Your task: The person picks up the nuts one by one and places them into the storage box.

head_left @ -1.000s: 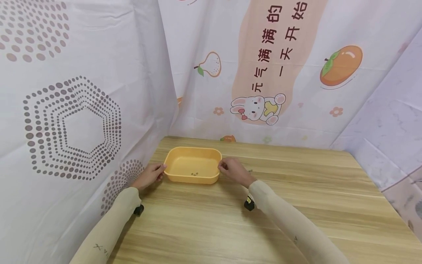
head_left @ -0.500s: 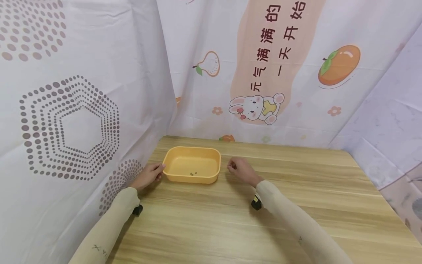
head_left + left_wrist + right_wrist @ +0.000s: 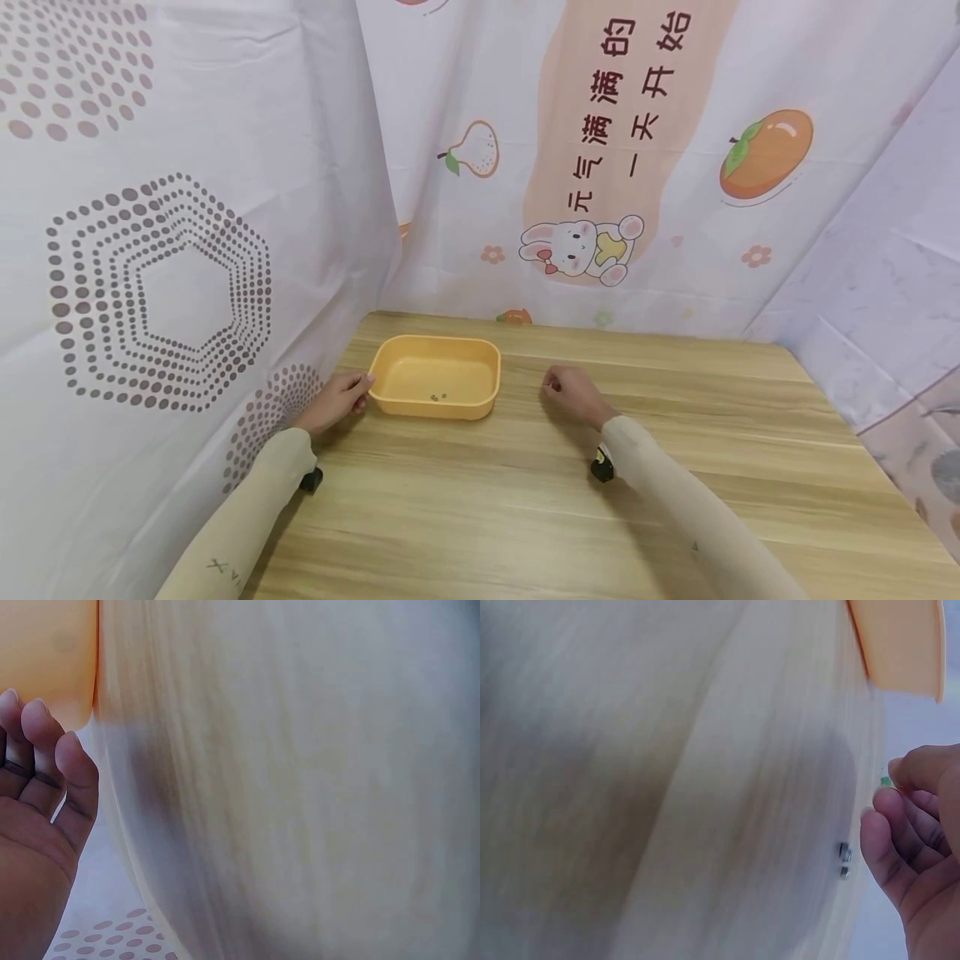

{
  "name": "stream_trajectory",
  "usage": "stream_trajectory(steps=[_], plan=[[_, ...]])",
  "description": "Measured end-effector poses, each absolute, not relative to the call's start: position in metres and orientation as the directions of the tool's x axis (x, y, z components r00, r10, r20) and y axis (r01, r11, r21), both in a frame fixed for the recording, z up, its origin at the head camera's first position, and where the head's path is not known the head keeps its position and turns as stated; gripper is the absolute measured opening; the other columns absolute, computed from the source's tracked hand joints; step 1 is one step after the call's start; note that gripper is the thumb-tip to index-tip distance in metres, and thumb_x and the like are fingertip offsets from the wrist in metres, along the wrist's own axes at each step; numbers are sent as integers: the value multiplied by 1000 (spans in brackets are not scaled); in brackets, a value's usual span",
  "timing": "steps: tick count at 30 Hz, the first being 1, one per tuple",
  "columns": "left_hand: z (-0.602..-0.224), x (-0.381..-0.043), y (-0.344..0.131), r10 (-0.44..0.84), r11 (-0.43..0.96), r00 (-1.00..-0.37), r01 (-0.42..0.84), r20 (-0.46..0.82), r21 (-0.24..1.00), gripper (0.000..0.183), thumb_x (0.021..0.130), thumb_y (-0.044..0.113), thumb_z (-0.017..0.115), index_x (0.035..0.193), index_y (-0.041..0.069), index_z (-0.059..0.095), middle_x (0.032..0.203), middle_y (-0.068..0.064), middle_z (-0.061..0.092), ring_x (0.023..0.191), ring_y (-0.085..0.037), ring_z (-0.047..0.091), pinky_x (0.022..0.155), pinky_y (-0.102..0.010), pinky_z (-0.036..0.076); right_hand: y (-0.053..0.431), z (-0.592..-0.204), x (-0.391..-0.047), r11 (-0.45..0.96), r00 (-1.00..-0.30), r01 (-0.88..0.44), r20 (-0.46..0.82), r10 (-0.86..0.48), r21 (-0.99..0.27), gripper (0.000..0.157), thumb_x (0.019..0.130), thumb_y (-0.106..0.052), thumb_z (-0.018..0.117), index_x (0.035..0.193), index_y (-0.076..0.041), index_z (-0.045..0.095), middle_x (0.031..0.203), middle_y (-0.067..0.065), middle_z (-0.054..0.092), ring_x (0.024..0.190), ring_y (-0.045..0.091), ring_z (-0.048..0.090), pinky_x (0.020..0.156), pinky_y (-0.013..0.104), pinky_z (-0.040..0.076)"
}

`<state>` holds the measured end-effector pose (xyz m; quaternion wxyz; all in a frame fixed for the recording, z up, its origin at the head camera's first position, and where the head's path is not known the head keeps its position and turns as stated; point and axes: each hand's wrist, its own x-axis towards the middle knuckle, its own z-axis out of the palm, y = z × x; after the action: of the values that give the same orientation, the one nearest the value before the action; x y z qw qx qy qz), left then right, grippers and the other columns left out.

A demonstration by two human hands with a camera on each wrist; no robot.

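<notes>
A shallow yellow plastic bin (image 3: 431, 410) stands on the table, with several tiny metal pieces (image 3: 434, 398) on its floor near the front wall. My left hand (image 3: 340, 402) pinches the bin's left rim; in the left wrist view, its fingers curl close to the bin's wall (image 3: 45, 652). To the right of the bin, my right hand (image 3: 577, 394) is low over the table, fingers loosely curled, with nothing visible in them. Small metal nuts (image 3: 844, 852) lie on the tabletop beside those fingertips in the right wrist view; in the head view the hand hides them.
The wood-grain table (image 3: 465, 508) runs up to a printed curtain (image 3: 465, 267) at the back. Another patterned curtain (image 3: 195, 300) hangs close along the left side, near my left arm. A pale curtain (image 3: 885, 275) borders the right.
My right hand has left the bin's right rim and moved right across the table to the small nuts. My left hand has stayed at the left rim, and the bin stands where it was.
</notes>
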<state>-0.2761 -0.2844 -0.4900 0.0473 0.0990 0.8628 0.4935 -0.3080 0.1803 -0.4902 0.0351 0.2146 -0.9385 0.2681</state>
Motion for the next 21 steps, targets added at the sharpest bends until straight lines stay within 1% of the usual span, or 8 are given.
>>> stream_trajectory(steps=[7, 14, 21], plan=[[-490, -275, -284, 220, 488, -975, 118, 9, 865, 43, 101, 38, 45, 83, 1, 55, 72, -9, 55, 61, -19, 50, 51, -30, 45, 193, -495, -306, 773, -913, -406, 177, -368, -488, 3, 88, -12, 64, 90, -11, 66, 87, 1, 65, 81, 16, 59, 73, 35, 51], [-490, -277, -285, 222, 481, -975, 122, 14, 868, 43, 101, 39, 45, 83, 2, 55, 73, -10, 55, 62, -19, 50, 52, -31, 45, 207, -499, -308, 794, -915, -402, 178, -362, -455, 4, 89, -13, 65, 89, -9, 66, 82, 0, 63, 77, 15, 57, 69, 34, 49], [-490, -276, -284, 221, 475, -975, 113, 6, 873, 42, 101, 38, 45, 83, 1, 55, 74, -13, 55, 62, -21, 50, 52, -31, 46, 216, -497, -308, 804, -925, -378, 153, -348, -459, 3, 89, -11, 66, 90, -9, 67, 82, 1, 64, 76, 15, 58, 68, 34, 50]])
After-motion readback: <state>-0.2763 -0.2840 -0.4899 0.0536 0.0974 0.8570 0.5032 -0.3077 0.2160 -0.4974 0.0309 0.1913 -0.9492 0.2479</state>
